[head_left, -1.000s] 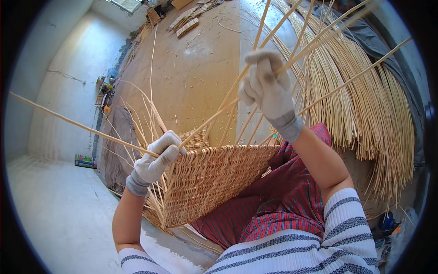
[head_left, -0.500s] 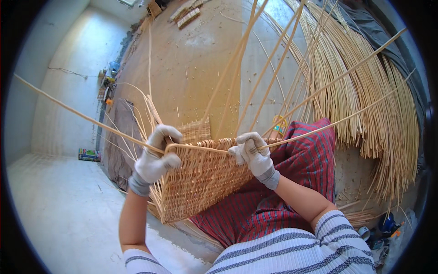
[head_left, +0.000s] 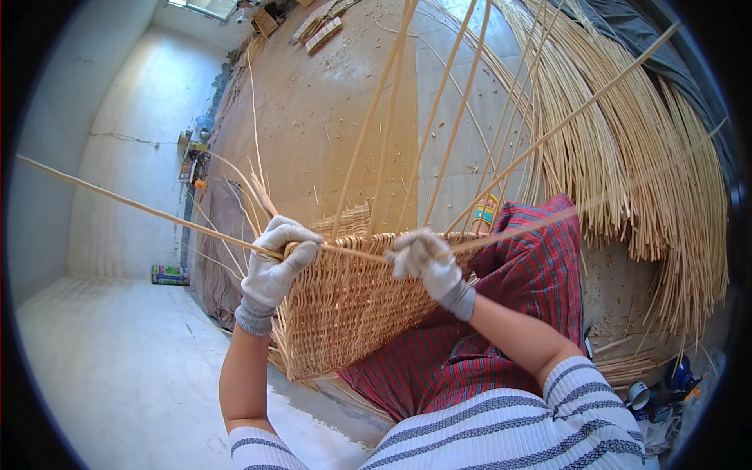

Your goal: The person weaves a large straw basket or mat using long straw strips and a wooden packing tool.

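Note:
A partly woven wicker basket (head_left: pixel 352 305) rests tilted against my lap, with several upright rods (head_left: pixel 374 141) rising from its far side. My left hand (head_left: pixel 276 262), in a white glove, is closed on the basket's upper left corner and the rods there. One long rod (head_left: pixel 125 200) sticks out leftward from that grip. Along the near rim a pale weaving rod (head_left: pixel 352 252) runs from the left hand to my right hand (head_left: pixel 429 262). That gloved hand, smeared by motion, is closed around it, and the rod's blurred length extends to the upper right.
A big bundle of peeled rods (head_left: pixel 627 157) covers the floor at right. Red striped cloth (head_left: pixel 533 274) drapes my lap. A woven piece (head_left: pixel 345 221) lies beyond the basket. Dark cloth (head_left: pixel 219 235) lies at left by the pale wall (head_left: pixel 125 149); a blue item (head_left: pixel 680 376) sits lower right.
The right hand and its rod have blurred with motion; the hand has shifted slightly at the rim. My left hand keeps its hold on the corner. The whole view has shifted a little.

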Motion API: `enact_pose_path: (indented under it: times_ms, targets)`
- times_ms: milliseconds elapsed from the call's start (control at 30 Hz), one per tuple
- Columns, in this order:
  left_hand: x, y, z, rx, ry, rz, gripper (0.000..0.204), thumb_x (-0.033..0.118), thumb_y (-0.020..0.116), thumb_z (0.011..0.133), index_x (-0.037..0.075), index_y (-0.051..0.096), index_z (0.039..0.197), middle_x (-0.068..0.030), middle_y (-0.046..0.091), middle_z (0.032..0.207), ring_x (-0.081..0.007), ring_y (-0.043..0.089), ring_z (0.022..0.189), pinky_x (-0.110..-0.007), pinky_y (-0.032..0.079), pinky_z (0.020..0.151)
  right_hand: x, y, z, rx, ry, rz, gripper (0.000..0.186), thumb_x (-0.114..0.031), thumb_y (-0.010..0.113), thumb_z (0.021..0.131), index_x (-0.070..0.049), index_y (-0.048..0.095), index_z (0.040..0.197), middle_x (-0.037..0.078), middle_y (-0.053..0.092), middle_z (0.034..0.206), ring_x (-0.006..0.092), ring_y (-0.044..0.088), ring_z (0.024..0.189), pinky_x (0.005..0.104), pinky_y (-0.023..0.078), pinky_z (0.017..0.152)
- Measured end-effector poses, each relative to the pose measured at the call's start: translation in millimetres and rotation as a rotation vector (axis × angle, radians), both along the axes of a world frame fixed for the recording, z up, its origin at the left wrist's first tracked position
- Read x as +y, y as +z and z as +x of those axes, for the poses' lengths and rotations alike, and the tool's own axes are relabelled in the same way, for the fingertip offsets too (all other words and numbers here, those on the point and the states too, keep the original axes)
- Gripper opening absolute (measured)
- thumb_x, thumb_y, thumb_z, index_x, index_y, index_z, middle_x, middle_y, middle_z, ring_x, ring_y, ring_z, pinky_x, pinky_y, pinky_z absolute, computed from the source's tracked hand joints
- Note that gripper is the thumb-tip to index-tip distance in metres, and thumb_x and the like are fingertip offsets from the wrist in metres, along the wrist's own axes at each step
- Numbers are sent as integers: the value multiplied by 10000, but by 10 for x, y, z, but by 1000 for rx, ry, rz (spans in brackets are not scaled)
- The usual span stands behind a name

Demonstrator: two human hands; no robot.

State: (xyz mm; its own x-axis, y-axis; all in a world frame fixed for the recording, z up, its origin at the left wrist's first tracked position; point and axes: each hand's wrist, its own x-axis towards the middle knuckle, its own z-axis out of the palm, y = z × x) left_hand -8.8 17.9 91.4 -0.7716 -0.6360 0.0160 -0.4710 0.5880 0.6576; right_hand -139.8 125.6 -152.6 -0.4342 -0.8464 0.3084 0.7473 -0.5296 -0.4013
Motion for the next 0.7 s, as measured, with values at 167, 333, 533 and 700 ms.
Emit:
enact_pose_path:
  times_ms: [167,333,533,700]
  targets:
    - [40,11,-74,-88,26,-28,155,35,810,769,37,712,889,-31,596,939,-131,599,842,-274,506,763,16,-114,-119,87,-70,50,260,-212,470,1076,-3,588,1175,65,663,791,99,609,726,245,502,694]
    - [55,47,-137,-185,78,-35,207,57,856,725,43,691,848,-26,610,913,-129,606,841,-280,515,766,114,-126,-50,120,-22,64,225,-173,491,1066,2,599,1158,47,646,822,135,663,856,305,544,832]
    - [76,105,-240,-283,45,-62,235,93,869,726,46,676,851,-25,606,895,-132,605,838,-283,520,768,168,-167,-38,42,17,148,237,-207,554,1040,-13,612,1164,52,677,993,161,673,997,324,541,925]
    - [84,171,-261,-328,75,-11,230,118,864,742,49,673,851,-26,598,898,-136,597,835,-289,516,769,314,29,-72,-273,267,441,325,-303,583,1022,-13,635,1159,101,707,1039,216,730,855,324,625,721]
